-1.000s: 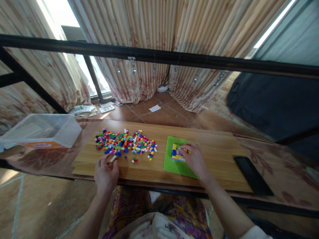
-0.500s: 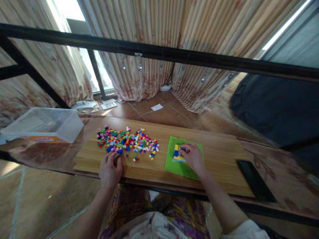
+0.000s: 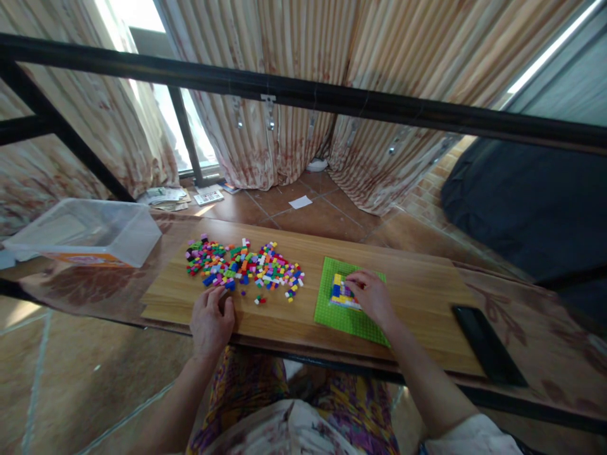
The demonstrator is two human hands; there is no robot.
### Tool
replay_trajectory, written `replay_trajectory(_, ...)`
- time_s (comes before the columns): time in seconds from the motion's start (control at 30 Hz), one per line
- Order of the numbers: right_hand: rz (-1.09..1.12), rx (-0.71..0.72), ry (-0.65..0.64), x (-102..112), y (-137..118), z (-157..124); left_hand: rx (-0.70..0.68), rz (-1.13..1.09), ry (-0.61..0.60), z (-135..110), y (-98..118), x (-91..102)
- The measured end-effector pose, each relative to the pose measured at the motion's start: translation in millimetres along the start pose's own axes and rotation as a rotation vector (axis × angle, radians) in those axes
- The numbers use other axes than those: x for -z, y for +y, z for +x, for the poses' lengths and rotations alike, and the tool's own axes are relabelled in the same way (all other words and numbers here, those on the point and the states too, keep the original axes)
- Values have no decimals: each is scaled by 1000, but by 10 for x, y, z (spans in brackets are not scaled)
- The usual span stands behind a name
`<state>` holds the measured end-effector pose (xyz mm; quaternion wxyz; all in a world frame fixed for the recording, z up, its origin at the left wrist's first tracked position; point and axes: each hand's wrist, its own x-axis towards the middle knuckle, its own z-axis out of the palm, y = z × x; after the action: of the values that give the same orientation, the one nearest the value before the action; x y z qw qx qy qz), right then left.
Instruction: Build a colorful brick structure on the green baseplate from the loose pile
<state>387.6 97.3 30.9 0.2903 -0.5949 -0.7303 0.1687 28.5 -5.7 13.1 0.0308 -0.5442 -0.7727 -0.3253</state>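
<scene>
On the wooden board, a green baseplate (image 3: 327, 309) carries a low build of yellow, blue, white and purple toy bricks (image 3: 337, 292). My right hand (image 3: 372, 296) is over the right part of this build, its thumb and forefinger pinched. A small reddish toy brick shows faintly between those fingertips. The hand hides part of the build. My left hand (image 3: 212, 321) rests at the near edge of a loose heap of mixed-colour toy bricks (image 3: 244, 264). Its fingers are curled, with a small pale bit at the tips that is too small to name.
A clear plastic bin (image 3: 137, 237) with an orange label stands at the far left. A black phone-like slab (image 3: 488, 344) lies at the board's right end. The wooden board (image 3: 422, 316) lies across a cloth-covered surface. A black metal bar (image 3: 294, 88) crosses in front of the curtains.
My right hand has shifted slightly right across the build, so a purple brick in it shows more plainly. My left hand stays by the heap. The whole view has shifted a little.
</scene>
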Motion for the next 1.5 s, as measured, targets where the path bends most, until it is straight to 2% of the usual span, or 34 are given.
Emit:
replay_trajectory(0.43,23,-5,11,33,-52,-49,-10,-3,3,-5,-16,-19)
replay_trajectory(0.9,11,-116,27,-47,-35,0,-24,-4,4,-4,-22,-24)
replay_trajectory(1.07,26,-158,5,2,-101,35,-14,-5,5,-6,-21,-25)
replay_trajectory(1.27,16,-234,-81,73,-143,148,-24,7,7,-7,-20,-17)
replay_trajectory(1.5,-48,-225,-141,125,-181,227,-26,29,12,-9,-26,-31)
